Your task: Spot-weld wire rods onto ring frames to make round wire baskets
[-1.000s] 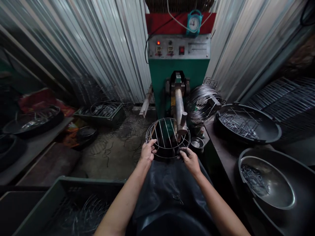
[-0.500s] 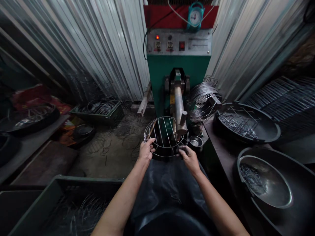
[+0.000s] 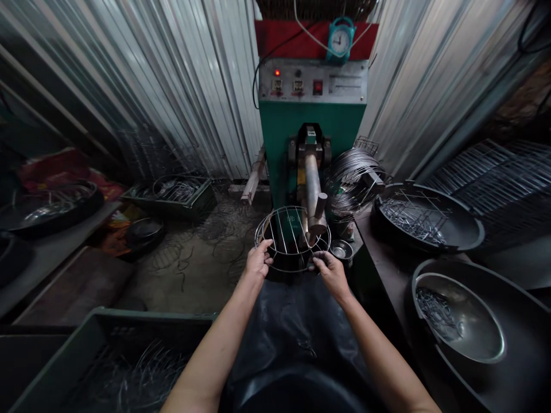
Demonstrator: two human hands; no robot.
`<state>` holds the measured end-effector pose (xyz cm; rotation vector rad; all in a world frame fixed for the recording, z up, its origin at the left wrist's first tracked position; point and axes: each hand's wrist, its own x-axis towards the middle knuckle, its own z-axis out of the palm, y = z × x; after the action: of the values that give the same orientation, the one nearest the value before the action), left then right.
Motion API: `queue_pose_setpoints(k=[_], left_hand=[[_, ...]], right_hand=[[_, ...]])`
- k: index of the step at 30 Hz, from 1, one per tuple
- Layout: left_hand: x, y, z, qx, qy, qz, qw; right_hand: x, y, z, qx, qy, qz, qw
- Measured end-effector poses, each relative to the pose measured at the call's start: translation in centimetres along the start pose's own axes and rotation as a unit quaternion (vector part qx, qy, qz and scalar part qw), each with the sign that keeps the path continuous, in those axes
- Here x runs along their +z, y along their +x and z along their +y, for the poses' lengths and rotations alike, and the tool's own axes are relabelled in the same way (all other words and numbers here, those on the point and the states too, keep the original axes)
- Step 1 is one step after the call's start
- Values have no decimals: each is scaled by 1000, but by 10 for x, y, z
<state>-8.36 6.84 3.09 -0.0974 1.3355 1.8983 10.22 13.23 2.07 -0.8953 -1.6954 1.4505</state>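
A round wire rack with two rings and several cross wires is held in front of the green machine. My left hand pinches its left edge between thumb and fingers. At the rack's near right edge, my right hand is closed, its fingertips at the rings; a short wire piece seems to be there, but it is too small to make out surely. The machine's metal arm and electrode tip come down at the rack's right side, close above my right hand.
Wire coils hang right of the machine arm. On the right bench stand a black pan with wire pieces and a steel bowl of short bits. A green crate holds wires at lower left. A small metal bowl sits near my right hand.
The view has tipped up slightly, so the machine panel sits lower in the picture. Both hands keep hold of the rack, which has shifted and tilted a little under the electrode.
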Motion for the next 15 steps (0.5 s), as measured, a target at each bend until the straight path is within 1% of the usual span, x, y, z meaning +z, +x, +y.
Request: queue_pose_setpoints(k=[4, 8, 15], left_hand=[[-2, -4, -1, 6, -11, -6, 1000], [-5, -4, -2, 18, -15, -3, 1000], [-3, -7, -3, 15, -21, 6, 1000]], right_hand=[[-1, 0, 0, -1, -1, -3, 1000], [0, 1, -3, -18, -24, 7, 1000], [1, 3, -6, -26, -44, 15, 999]])
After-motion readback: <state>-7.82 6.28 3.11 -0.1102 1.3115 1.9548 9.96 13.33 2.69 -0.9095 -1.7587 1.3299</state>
